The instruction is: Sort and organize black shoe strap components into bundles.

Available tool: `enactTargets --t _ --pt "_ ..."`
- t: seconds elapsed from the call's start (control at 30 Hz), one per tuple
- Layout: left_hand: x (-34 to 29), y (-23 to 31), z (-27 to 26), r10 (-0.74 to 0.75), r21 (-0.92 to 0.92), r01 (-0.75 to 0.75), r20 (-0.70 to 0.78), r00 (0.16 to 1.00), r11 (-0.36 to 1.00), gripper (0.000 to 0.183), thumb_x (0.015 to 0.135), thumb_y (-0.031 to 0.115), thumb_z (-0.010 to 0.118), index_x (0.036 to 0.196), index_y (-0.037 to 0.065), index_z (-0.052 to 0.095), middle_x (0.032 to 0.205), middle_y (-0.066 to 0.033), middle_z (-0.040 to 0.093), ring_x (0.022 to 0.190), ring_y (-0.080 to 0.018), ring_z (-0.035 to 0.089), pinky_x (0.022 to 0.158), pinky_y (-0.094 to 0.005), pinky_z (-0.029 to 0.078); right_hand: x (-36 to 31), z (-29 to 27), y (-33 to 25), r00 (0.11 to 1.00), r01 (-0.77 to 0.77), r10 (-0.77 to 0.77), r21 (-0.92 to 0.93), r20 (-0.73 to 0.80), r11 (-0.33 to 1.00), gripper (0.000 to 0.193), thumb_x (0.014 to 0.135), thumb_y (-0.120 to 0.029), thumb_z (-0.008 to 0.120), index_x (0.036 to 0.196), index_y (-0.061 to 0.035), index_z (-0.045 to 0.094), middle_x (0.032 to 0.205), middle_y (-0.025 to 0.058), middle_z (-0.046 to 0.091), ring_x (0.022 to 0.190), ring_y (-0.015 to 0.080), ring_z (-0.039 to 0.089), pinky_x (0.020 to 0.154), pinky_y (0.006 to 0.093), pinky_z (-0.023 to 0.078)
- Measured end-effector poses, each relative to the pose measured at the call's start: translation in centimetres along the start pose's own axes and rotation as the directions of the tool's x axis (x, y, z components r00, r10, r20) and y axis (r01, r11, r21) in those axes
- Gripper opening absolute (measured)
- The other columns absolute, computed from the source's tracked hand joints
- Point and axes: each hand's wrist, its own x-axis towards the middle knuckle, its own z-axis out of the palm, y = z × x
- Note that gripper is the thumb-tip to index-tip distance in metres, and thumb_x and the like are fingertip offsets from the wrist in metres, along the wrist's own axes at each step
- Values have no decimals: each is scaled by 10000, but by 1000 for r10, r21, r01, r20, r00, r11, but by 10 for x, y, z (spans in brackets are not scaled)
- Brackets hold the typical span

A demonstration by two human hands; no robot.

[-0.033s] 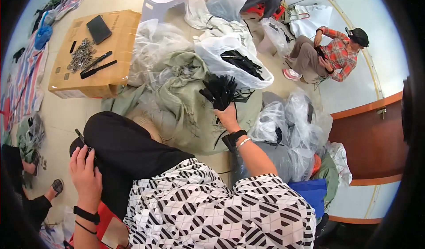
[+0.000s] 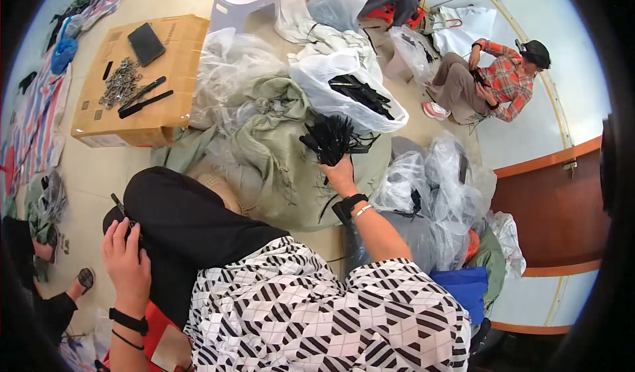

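My right hand point(image 2: 340, 176) is closed round the lower end of a bunch of black strips point(image 2: 331, 137), which fan out above the fingers. The bunch is over an olive-green sack point(image 2: 274, 163), just in front of an open white plastic bag point(image 2: 317, 71) holding more black strips point(image 2: 360, 94). Off to the left, my left hand point(image 2: 127, 263) is beside my black-trousered knee, fingers bent round a thin dark tool point(image 2: 118, 205). Only its narrow end shows past the fingertips; the rest is mostly hidden.
A cardboard box point(image 2: 178, 47) at left bears metal clips point(image 2: 119, 84), a dark flat device point(image 2: 147, 44) and black pen-like items point(image 2: 145, 104). Behind it stands a pale stool point(image 2: 245, 4). Clear plastic bags point(image 2: 456, 180) crowd the right. A person in plaid point(image 2: 506, 81) sits beyond.
The black strips in my right hand are slightly more spread and have shifted a little. My left hand stays in place.
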Motion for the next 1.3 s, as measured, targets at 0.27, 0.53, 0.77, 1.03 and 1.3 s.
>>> enactTargets --t 0.27,0.53,0.77,1.03,1.3 --pt "9 6 1 41 31 -39 -70 997 999 264 637 -31 631 889 40 600 1188 -123 507 1119 -329 451 955 -436 351 18 20 72 952 -212 303 -633 38 745 617 639 -179 694 1089 138 414 1010 319 554 963 404 558 819 419 466" --pt "7 3 0 89 -73 -98 -118 989 992 200 671 -26 623 858 37 591 1118 -117 551 1024 -316 508 923 -412 375 38 -11 62 816 -215 464 -566 343 796 695 559 -366 807 1024 88 561 1042 194 593 946 266 582 816 327 466" --pt "1 5 -11 75 -165 -112 -212 974 980 178 702 -29 610 869 34 595 1019 -107 570 963 -306 526 855 -391 404 27 -29 17 793 -374 523 -429 311 822 616 617 -255 791 1055 70 505 975 163 586 818 282 589 537 426 473" --pt "-3 3 -11 47 -287 -133 -287 957 949 222 710 -77 593 908 21 612 998 -126 560 921 -284 547 813 -344 436 29 -31 56 789 -356 563 -564 245 745 637 639 -188 779 1098 90 435 1033 207 551 940 310 572 631 431 513" --pt "-14 -2 -42 -41 -333 -98 -387 921 938 257 760 -121 535 987 -10 585 1006 -145 539 916 -265 544 817 -326 438 5 -18 -39 945 200 -3 -571 327 796 414 757 -142 615 1113 37 504 880 214 617 844 356 605 726 373 486"
